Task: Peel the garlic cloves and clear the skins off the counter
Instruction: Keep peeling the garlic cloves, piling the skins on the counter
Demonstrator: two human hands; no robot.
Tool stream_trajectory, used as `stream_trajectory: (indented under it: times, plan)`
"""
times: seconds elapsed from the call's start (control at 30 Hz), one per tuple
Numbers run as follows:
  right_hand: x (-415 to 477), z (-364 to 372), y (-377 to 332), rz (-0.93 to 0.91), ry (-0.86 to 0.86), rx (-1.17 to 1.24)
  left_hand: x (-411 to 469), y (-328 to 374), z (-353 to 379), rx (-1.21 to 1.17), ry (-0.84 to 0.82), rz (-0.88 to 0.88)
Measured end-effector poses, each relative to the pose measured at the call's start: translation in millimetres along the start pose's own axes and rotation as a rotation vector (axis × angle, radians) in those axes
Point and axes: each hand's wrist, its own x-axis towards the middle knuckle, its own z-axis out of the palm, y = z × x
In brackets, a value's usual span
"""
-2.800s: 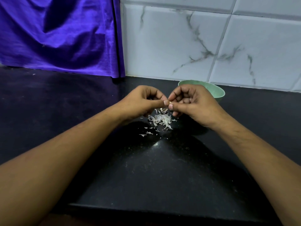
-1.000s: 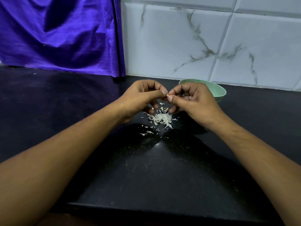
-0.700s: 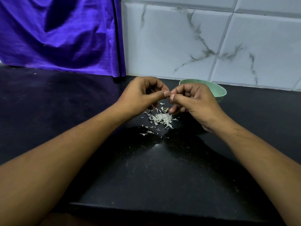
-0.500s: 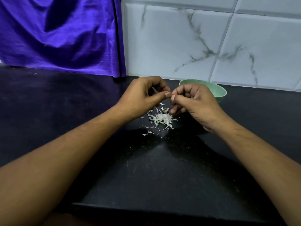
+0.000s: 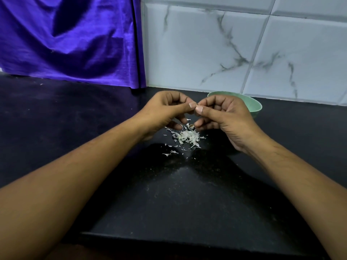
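Observation:
My left hand (image 5: 165, 109) and my right hand (image 5: 225, 113) meet thumb to thumb above the black counter (image 5: 169, 194). Both have curled fingers and pinch a small garlic clove (image 5: 196, 105) between the fingertips; only a sliver of it shows. Directly below the hands lies a small heap of pale garlic skins (image 5: 186, 136), with a few scattered flakes toward me. A brownish bit sits at the heap's far edge.
A pale green bowl (image 5: 253, 106) stands behind my right hand near the white marble-tiled wall (image 5: 225, 49); its inside is hidden. A purple cloth (image 5: 71, 38) hangs at the back left. The counter's front edge runs near the bottom of the view.
Both hands have stayed together over the heap, shifting slightly up and down while working the clove. The skin heap looks about the same.

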Motion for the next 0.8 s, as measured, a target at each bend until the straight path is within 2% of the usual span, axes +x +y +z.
stream_trajectory:
  times: [0.2, 0.6, 0.8]
  plan:
    - [0.8, -0.8, 1.4, -0.023, -0.011, 0.001, 0.6, 1.0, -1.4, -0.108, -0.018, -0.094]
    - [4.1, -0.9, 7.1, -0.164, 0.015, -0.201, -0.4, 1.8, 0.8, -0.064, 0.002, -0.126]
    - [3.6, -3.1, 6.5, -0.165, -0.015, -0.180, -0.3, 3.8, 1.1, -0.071, -0.016, -0.149]
